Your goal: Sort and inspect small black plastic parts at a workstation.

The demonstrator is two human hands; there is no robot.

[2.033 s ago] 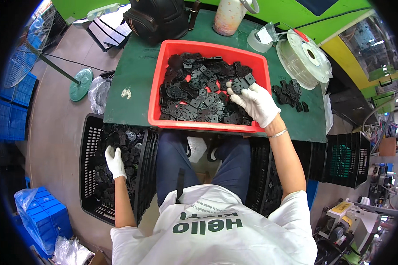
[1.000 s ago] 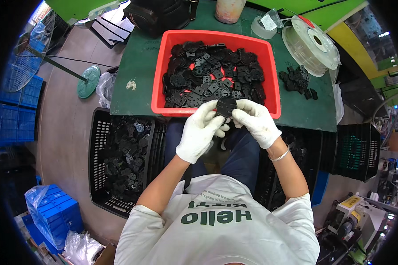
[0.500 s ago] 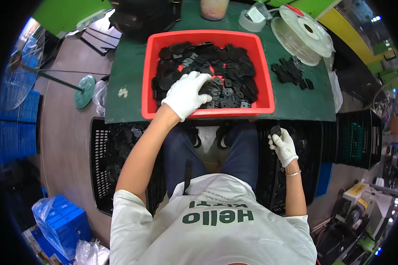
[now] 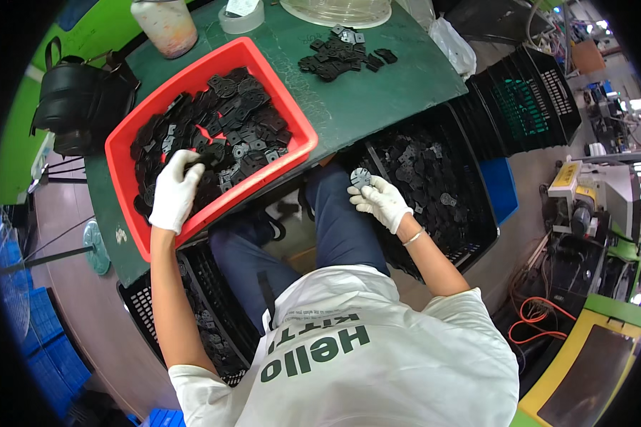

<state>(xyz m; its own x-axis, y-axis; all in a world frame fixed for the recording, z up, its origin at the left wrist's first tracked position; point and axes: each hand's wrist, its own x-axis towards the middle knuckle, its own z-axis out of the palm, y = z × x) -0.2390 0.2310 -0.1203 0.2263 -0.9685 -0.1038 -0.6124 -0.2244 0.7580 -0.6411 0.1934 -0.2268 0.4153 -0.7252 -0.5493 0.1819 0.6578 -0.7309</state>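
Observation:
A red tub (image 4: 305, 146) on the green table holds a heap of flat black plastic parts (image 4: 246, 107). My left hand (image 4: 172, 196), in a white glove, is over the tub's near left part. Its thumb and fingers curl toward each other, and whatever is between them blends with the dark heap behind. Off the table's front edge, above my lap, my gloved right hand (image 4: 383, 203) pinches a round slotted plastic disc (image 4: 361, 178), which shines grey in the light. Beside that hand stands a black crate (image 4: 488, 206) with more black parts in it.
A small pile of black parts (image 4: 335, 57) lies on the green table (image 4: 388, 89). Behind are a stained plastic jar (image 4: 165, 28), a tape roll (image 4: 241, 18) and a clear spool (image 4: 338, 8). A black bag (image 4: 78, 96) sits left; stacked crates (image 4: 520, 103) stand right.
The view has swung to the right. My left hand has curled its fingers at the near left of the tub. My right hand has turned its disc, so the flat face now shows.

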